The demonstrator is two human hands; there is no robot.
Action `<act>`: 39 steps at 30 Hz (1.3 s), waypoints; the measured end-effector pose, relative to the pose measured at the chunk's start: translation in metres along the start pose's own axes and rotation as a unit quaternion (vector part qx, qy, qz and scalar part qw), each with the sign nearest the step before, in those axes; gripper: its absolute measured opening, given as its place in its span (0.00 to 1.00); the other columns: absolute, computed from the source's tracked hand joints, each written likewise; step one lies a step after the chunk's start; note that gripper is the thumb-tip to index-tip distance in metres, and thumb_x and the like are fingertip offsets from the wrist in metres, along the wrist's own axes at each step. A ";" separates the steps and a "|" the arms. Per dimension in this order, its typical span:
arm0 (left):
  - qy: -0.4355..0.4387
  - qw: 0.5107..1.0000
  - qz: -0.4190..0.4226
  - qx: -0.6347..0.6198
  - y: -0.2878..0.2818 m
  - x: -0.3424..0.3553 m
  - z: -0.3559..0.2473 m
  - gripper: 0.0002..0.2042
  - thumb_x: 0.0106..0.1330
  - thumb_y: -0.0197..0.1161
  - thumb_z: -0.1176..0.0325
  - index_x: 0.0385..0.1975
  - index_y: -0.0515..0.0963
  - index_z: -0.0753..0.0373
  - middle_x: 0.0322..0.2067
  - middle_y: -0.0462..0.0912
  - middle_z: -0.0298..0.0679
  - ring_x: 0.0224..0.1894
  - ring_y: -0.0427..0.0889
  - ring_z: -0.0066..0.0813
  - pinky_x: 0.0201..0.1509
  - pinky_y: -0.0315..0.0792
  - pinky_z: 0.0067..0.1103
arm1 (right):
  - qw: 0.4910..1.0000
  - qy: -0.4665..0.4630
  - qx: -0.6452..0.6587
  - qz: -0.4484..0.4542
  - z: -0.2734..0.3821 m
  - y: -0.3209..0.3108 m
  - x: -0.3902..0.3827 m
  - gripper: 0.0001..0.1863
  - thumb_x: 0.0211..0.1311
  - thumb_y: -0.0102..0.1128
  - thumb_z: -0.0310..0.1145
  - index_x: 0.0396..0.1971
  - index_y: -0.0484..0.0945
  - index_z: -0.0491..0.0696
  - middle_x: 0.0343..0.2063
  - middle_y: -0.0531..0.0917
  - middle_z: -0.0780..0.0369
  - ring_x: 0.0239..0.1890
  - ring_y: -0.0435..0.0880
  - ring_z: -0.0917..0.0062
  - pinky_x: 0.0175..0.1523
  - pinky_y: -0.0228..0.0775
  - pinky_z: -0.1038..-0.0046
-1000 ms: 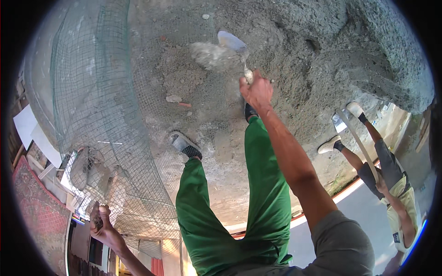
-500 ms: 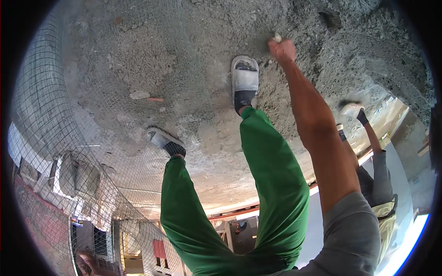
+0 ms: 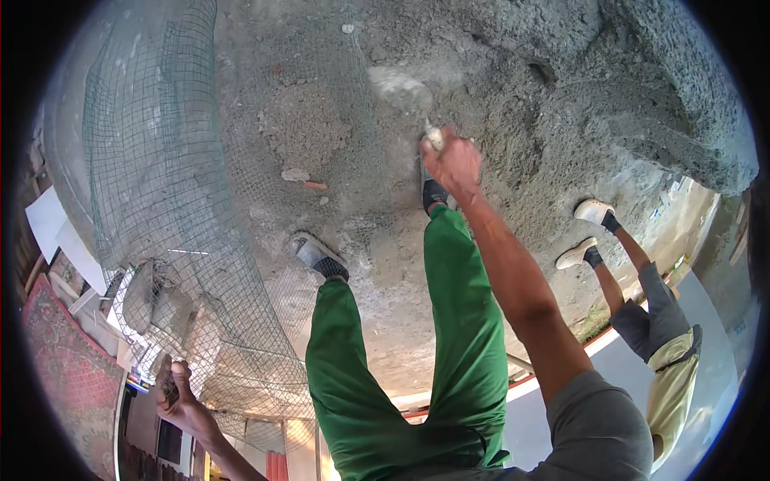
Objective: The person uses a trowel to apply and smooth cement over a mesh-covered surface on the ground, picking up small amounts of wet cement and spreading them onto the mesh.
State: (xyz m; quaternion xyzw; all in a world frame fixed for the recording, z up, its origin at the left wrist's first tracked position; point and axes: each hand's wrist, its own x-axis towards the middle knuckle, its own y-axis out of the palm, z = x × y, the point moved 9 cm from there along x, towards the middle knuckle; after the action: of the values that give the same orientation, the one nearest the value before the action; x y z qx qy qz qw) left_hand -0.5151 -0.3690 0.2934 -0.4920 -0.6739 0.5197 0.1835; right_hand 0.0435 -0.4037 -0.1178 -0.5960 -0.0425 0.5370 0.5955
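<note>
My right hand [image 3: 453, 164] is closed around the pale handle of a trowel [image 3: 434, 139], held above my right foot. A whitish smear beyond the handle looks like its blade, blurred by motion over the grey mortar [image 3: 513, 104]. At the lower left my left hand [image 3: 183, 397] is raised with its fingers curled, in front of the wire mesh. Shadow hides whatever is inside it, if anything. My feet stand apart in grey sandals, the left sandal [image 3: 309, 248] on the rough ground and the right one mostly covered by my right hand.
Wire mesh [image 3: 152, 136] spreads along the left side. A flat stone [image 3: 295, 175] and a reddish fragment [image 3: 315, 186] lie between it and me. Mortar is heaped at the upper right. Another person [image 3: 654, 309] stands to the right in pale shoes. A patterned red rug [image 3: 68, 361] hangs at the left.
My right hand has come closer to me and leftward with the trowel, over my right foot. My left hand has risen further into view. The other person's legs show more fully.
</note>
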 end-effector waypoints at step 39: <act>-0.064 0.998 -0.023 0.009 0.005 -0.012 0.024 0.24 0.76 0.70 0.59 0.59 0.81 0.76 0.42 0.88 0.44 0.42 0.86 0.27 0.52 0.82 0.22 | 0.974 0.199 0.111 0.000 -0.115 0.108 0.040 0.27 0.58 0.68 0.53 0.50 0.88 0.48 0.46 0.89 0.44 0.55 0.87 0.47 0.61 0.77 0.48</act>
State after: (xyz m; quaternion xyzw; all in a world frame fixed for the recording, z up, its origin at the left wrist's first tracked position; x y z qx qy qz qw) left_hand -0.5254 -0.3915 0.2823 -0.4406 -0.6908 0.5514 0.1566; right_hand 0.0762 -0.4833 -0.2556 -0.6213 0.1366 0.4088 0.6543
